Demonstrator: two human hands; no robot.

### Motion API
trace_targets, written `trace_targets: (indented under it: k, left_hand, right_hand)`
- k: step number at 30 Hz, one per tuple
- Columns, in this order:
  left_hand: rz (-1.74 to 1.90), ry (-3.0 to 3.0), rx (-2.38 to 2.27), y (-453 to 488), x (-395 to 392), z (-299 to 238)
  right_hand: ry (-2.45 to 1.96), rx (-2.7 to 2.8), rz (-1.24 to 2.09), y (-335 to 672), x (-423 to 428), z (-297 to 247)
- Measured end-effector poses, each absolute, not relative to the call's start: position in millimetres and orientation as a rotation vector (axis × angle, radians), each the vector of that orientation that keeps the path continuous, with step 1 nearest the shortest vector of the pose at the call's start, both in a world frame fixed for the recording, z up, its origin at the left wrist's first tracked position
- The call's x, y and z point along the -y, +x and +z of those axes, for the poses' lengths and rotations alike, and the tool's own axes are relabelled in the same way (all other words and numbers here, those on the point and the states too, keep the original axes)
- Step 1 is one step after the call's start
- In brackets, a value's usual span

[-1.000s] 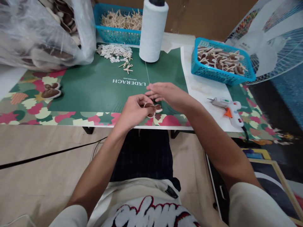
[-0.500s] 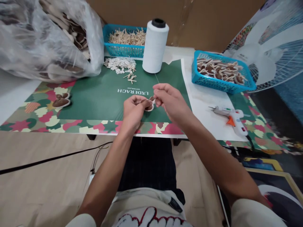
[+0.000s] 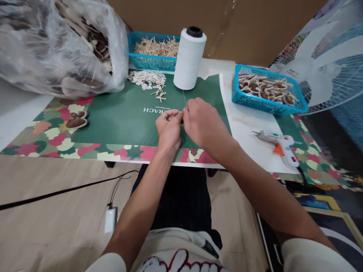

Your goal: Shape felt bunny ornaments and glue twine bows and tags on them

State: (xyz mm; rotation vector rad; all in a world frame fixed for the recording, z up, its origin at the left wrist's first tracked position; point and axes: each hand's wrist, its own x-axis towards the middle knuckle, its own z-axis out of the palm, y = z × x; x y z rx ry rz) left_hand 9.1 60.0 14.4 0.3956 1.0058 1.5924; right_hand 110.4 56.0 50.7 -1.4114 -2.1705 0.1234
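Observation:
My left hand (image 3: pixel 169 130) is closed in a pinch over the green sheet (image 3: pixel 121 124), around a small brown piece with a white edge that its fingers almost wholly hide. Close against it, my right hand (image 3: pixel 203 122) has its fingertips pinched together on a thin white thread (image 3: pixel 185 97). That thread runs up to a large white thread cone (image 3: pixel 189 60) standing upright just beyond my hands. Another brown piece with a pale edge (image 3: pixel 76 120) lies apart at the left of the table.
Behind are a pile of white tags (image 3: pixel 147 78), small cord bows (image 3: pixel 160 95) and a blue basket of cord pieces (image 3: pixel 153 62). A plastic bag (image 3: pixel 70 49) bulges at left. Rightward are a filled blue basket (image 3: pixel 266 104), a glue gun (image 3: pixel 279 145) and a fan (image 3: pixel 314 68).
Both hands have drawn together and turned inward, so the brown piece visible before is now mostly covered. The camera view has shifted slightly.

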Motion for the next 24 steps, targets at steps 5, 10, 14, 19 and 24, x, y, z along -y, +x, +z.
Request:
trace_targets:
  k: [5, 10, 14, 19, 24]
  left_hand:
    - [1.604, 0.195, -0.885, 13, -71, 22]
    - [1.665, 0.071, -0.875, 9, -80, 26]
    - [1.709, 0.025, -0.854, 1, -82, 28]
    - [1.636, -0.026, -0.778, -6, -87, 30]
    - [1.515, 0.033, -0.695, -4, -92, 37]
  right_hand:
    - [-1.502, 2.167, -0.09, 97, -64, 54]
    - [-1.564, 2.169, -0.019, 92, -74, 64]
    - [-1.513, 2.241, 0.102, 92, -83, 66]
    - [-1.354, 1.945, 0.369, 86, -87, 43]
    - [-1.155, 1.401, 0.62, 64, -82, 15]
